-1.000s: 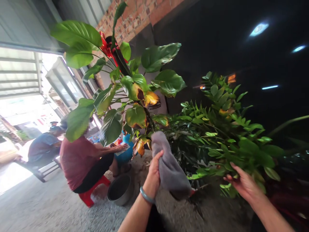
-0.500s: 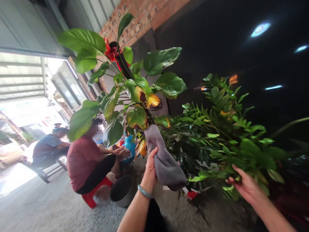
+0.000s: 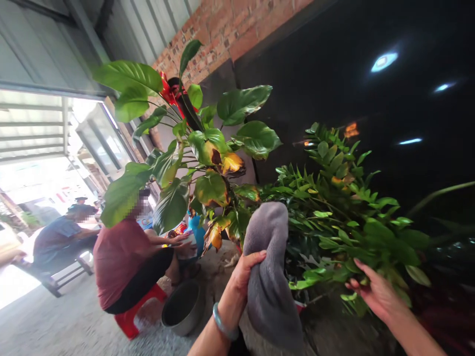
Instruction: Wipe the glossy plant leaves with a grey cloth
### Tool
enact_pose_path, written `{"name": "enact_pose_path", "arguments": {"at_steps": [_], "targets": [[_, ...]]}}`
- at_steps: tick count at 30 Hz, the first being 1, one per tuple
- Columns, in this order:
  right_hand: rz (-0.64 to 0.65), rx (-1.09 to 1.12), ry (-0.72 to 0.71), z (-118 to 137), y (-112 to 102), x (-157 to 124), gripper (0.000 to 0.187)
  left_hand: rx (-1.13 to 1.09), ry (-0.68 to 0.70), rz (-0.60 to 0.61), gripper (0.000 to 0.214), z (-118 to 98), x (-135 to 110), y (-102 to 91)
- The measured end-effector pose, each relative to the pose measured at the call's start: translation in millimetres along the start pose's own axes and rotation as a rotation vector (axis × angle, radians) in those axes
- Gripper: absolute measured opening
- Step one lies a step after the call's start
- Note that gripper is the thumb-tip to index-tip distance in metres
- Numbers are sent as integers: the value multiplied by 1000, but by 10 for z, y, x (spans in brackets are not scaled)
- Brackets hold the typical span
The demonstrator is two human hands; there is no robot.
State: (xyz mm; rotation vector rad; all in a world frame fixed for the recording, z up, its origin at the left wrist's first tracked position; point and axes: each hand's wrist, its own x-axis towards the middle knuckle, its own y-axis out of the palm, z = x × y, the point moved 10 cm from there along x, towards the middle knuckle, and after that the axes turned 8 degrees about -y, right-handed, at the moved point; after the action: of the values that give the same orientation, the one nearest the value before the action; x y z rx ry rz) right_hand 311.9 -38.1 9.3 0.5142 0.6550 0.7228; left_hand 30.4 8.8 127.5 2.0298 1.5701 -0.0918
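Observation:
A grey cloth [image 3: 269,291], soft and folded over, hangs from my left hand [image 3: 241,279], whose thumb and fingers are closed around it. That wrist wears a pale bangle [image 3: 222,324]. My right hand [image 3: 374,291] is at the lower edge of a leafy green plant [image 3: 341,227], thumb and fingers curled about a leaf there; part of the grip is hidden by foliage. Beyond the cloth stands a tall large-leaved plant [image 3: 174,202] with some yellow and brown leaves and a red ribbon [image 3: 168,89] near its top.
At left, a person in a red shirt [image 3: 118,257] sits on a red stool [image 3: 128,321] beside a dark bucket [image 3: 184,306]. Another person [image 3: 63,235] sits farther back on a bench. A dark, glossy wall [image 3: 315,84] rises behind the plants.
My left hand and the grey cloth have swung right and nearer, away from the large-leaved plant's stem. My right hand stays at the leaves. The view has shifted slightly.

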Motion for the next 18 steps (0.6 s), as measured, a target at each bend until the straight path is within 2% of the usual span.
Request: {"name": "enact_pose_path", "arguments": {"at_steps": [2,4,6,7,9,12,14,15,16,18], "targets": [[16,7,-4,-7,28,-5,37,30,-34,-11,15,107,171,40],[22,3,-13,-16,21,1,39,92,-125,12,18,389,297,25],[26,-27,-14,-33,-4,12,40,167,-213,107,28,635,314,49],[36,-46,-13,-38,-10,17,39,195,-229,166,34,671,285,92],[54,-80,-11,-41,-16,20,36,225,-200,235,39,520,216,214],[46,-87,-2,-24,-15,11,33,196,-26,197,34,-101,234,459],[29,-74,4,-13,-11,3,33,134,110,126,32,-462,338,581],[29,-65,5,-10,-3,2,32,107,139,85,32,-522,407,604],[31,-62,3,-9,2,3,32,102,131,45,33,-483,482,599],[38,-68,-5,-14,-1,15,30,179,11,-9,32,-146,597,524]]}}
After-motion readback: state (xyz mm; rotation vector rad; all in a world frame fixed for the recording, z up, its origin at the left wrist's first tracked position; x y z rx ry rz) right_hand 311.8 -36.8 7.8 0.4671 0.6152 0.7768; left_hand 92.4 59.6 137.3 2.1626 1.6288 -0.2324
